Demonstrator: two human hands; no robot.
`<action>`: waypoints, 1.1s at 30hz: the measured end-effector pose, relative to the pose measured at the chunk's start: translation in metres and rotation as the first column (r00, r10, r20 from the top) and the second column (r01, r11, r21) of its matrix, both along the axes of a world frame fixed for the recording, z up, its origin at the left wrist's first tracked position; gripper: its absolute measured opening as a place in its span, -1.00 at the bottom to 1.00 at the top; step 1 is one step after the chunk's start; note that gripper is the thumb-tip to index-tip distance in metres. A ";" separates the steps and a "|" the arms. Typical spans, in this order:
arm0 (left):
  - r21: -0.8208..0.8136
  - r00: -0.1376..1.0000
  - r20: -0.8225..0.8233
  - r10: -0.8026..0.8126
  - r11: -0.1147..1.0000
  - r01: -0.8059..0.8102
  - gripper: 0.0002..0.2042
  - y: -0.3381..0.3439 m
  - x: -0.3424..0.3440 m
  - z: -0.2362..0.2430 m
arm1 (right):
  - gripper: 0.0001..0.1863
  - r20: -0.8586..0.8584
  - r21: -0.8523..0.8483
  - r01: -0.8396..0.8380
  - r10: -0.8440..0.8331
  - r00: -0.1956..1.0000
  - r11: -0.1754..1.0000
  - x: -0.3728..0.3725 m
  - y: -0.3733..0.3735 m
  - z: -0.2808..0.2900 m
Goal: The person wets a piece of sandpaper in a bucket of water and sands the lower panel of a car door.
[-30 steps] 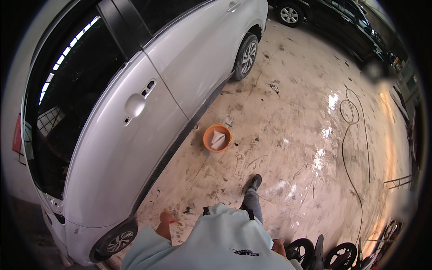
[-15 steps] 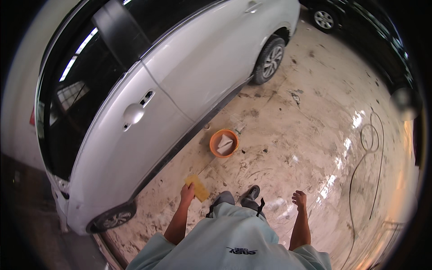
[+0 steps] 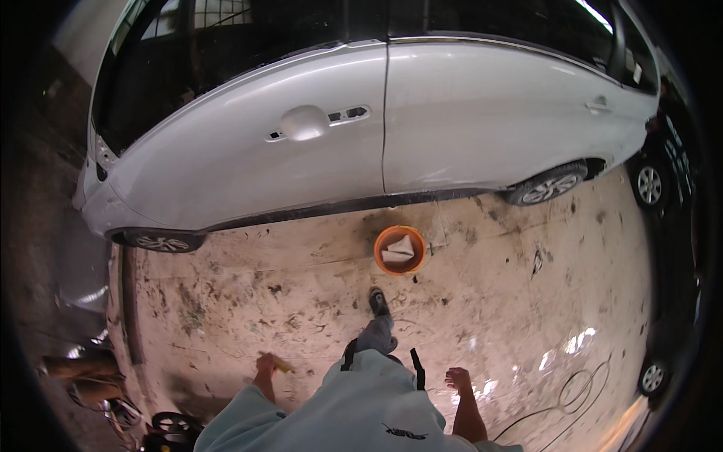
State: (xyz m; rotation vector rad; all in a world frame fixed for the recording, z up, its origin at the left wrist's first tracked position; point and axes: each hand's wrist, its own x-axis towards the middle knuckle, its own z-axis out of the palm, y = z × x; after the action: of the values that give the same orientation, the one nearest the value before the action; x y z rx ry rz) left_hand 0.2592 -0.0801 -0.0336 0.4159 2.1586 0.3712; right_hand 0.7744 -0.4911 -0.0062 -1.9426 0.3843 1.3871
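In my left hand (image 3: 265,366), low at my left side, is a thin yellow rectangular pad (image 3: 283,365); only a sliver of it shows past my fingers. My right hand (image 3: 458,378) hangs at my right side, fingers loosely bent and nothing seen in them. Ahead on the floor stands an orange bucket (image 3: 383,240), with folded whitish cloth (image 3: 399,248) lying inside. Beyond it, a silver car (image 3: 467,128) stretches across the view, out of reach of both hands. Its nearer door has a rounded panel (image 3: 305,123) beside open slots where a handle sits.
A dark car (image 3: 666,169) stands at the right. A thin hose or cable (image 3: 576,395) loops over the stained, partly wet floor (image 3: 248,301) at lower right. Various items (image 3: 94,392), including a black wheel (image 3: 172,423), lie at lower left.
My view has turned left, so the silver car now runs across the top. One foot has stepped forward. The pad stays in my left hand, now seen nearly edge-on.
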 end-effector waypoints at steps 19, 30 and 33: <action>0.418 0.492 -0.043 -0.870 0.432 0.799 -0.67 0.075 0.414 -0.142 | -0.68 0.145 0.083 -0.707 0.693 0.706 0.702 0.220 0.333 -0.114; 0.504 0.239 -0.466 -0.852 -0.033 0.863 -0.38 0.098 0.539 -0.293 | -0.68 0.505 -0.109 -0.994 0.859 -0.082 -0.031 0.199 0.448 -0.395; 0.387 0.117 -0.536 -0.836 -0.120 0.914 -0.35 0.108 0.571 -0.335 | -0.55 0.450 -0.210 -0.977 0.891 -0.055 0.046 0.213 0.452 -0.463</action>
State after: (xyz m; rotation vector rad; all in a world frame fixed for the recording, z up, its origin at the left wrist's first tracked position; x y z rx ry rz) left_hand 0.8300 0.0282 -0.3689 2.2707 1.1684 0.2702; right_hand 0.9872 -0.0390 -0.4689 -2.2723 -1.7433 1.4040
